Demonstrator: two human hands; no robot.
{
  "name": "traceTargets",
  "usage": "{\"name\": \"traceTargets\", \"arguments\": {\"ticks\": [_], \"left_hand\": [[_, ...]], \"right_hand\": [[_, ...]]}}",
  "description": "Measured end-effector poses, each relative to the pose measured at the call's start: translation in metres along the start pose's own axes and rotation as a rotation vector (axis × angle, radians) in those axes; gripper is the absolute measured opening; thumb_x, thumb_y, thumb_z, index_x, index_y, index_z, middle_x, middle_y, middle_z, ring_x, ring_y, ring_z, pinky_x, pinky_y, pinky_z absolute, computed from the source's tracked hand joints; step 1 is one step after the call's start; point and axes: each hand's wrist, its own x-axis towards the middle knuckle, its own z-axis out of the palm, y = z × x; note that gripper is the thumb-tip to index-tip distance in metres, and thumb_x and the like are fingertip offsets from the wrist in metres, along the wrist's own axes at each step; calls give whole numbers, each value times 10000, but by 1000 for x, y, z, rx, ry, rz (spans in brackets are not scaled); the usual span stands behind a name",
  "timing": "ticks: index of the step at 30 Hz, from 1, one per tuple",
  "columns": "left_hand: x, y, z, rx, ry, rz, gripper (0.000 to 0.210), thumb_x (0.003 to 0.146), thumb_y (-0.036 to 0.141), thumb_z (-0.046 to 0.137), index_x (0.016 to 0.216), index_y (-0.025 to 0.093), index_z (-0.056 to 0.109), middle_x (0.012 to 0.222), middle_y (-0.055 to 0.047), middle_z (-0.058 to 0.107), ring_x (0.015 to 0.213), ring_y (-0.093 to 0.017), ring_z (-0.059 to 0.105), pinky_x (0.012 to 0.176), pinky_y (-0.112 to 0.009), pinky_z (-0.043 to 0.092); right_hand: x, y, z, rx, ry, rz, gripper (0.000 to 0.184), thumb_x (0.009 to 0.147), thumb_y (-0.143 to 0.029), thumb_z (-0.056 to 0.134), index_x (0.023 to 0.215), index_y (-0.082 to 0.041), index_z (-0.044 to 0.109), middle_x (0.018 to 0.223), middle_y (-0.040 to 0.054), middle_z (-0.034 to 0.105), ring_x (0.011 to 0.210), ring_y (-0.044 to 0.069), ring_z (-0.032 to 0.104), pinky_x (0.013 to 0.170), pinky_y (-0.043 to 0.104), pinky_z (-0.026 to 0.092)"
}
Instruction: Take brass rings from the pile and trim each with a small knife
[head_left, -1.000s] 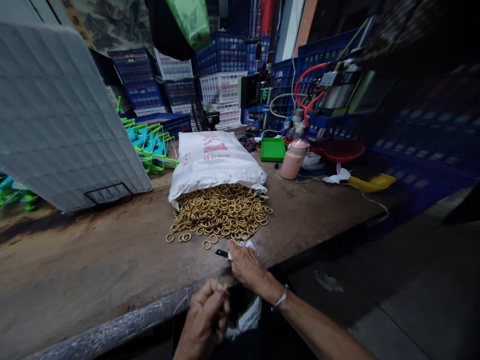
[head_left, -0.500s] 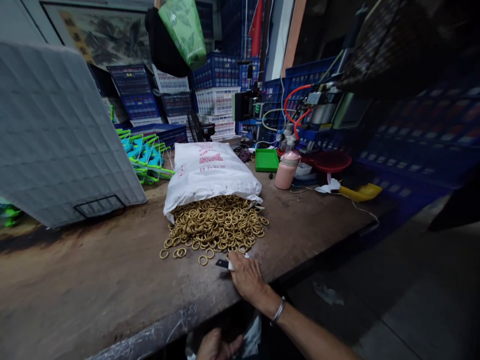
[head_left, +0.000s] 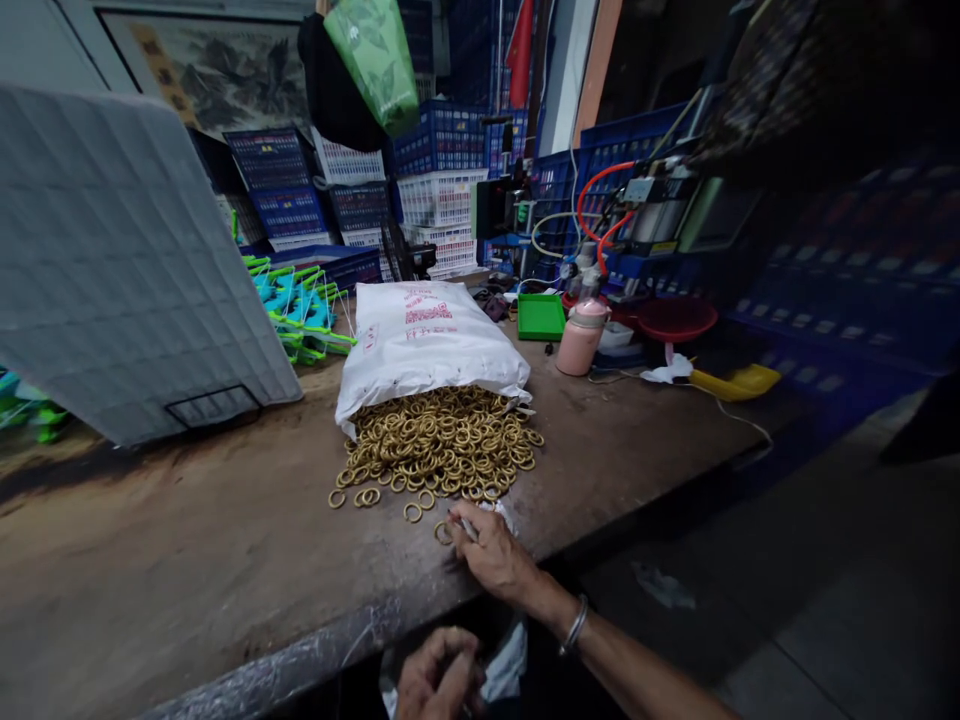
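A heap of brass-coloured rings [head_left: 442, 440] spills from the open mouth of a white sack [head_left: 431, 340] on the table. My right hand [head_left: 495, 560] is closed at the near side of the heap, a slim pale tool [head_left: 468, 528] between its fingers. One loose ring [head_left: 442, 533] lies right at those fingertips; whether they grip it I cannot tell. Below the table edge, my left hand [head_left: 439, 675] is curled with thumb and fingers together. What it holds, if anything, is hidden. A scrap of white material [head_left: 496, 514] shows behind my right hand.
To the left a grey padded panel [head_left: 142, 270] stands by green and blue plastic frames [head_left: 307, 310]. A pink bottle [head_left: 581, 338], green tray [head_left: 541, 316] and red dish [head_left: 679, 318] stand at the right. The table's front edge [head_left: 300, 650] runs close to my hands.
The tool's black end, seen earlier in front of my right fingers, no longer shows, and a ring appears there. My left hand has risen and its fingers have closed together. The view has shifted slightly.
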Motion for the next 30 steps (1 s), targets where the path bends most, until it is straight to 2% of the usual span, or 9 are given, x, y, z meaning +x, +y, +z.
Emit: {"name": "traceTargets", "arguments": {"ticks": [2,4,6,8,12,17,22,26,30], "left_hand": [[-7,18,1,5,102,110,338,631,475,605,817,193,585,433,64,456,321,-70,370,339,-189,273],[-10,39,1,-15,229,204,382,635,459,613,911,201,554,437,92,419,330,-56,342,348,-173,265],[-8,58,2,-61,264,267,423,612,436,645,942,194,535,440,101,408,348,-56,350,363,-167,275],[-3,69,4,-110,218,284,409,595,422,664,905,180,550,471,79,467,393,-70,417,406,-177,332],[5,69,6,-137,114,310,276,625,382,655,785,169,587,595,19,589,490,-100,517,492,-204,405],[8,61,1,-15,186,433,188,660,345,629,709,164,611,586,22,586,535,-103,522,541,-193,413],[11,55,-4,-14,162,323,260,653,404,622,745,164,579,504,60,504,400,-53,397,393,-156,309],[15,53,-9,-28,75,181,314,678,477,570,738,171,526,477,67,479,333,-38,343,334,-148,244],[15,55,-12,-105,-20,133,318,692,484,557,688,172,495,474,66,465,347,-38,352,338,-142,241]], "right_hand": [[-3,-3,3,129,-39,24,160,806,-255,404,694,-182,492,547,-45,464,536,88,425,517,186,306],[-7,-6,6,220,-82,48,174,810,-275,400,691,-179,484,539,-49,450,507,84,404,489,184,302],[-10,-9,9,253,-111,52,158,804,-277,414,706,-179,491,542,-50,448,496,82,395,473,185,296],[-12,-12,9,226,-117,31,157,800,-278,428,701,-181,501,548,-47,455,513,86,406,486,189,300],[-14,-18,9,157,-107,11,173,787,-273,450,649,-177,492,538,-45,457,533,90,416,505,195,304],[-14,-13,17,290,-183,151,251,827,-342,390,680,-170,499,506,-48,475,466,72,409,486,184,318],[-8,-5,28,336,-142,215,241,802,-336,411,661,-160,496,525,-47,465,475,68,401,462,175,306],[-4,-11,27,221,-93,173,188,767,-300,453,645,-161,493,548,-46,459,518,73,407,478,175,299],[-3,-19,25,126,-98,109,193,777,-299,451,644,-167,492,535,-48,457,518,76,394,480,180,282]]}}
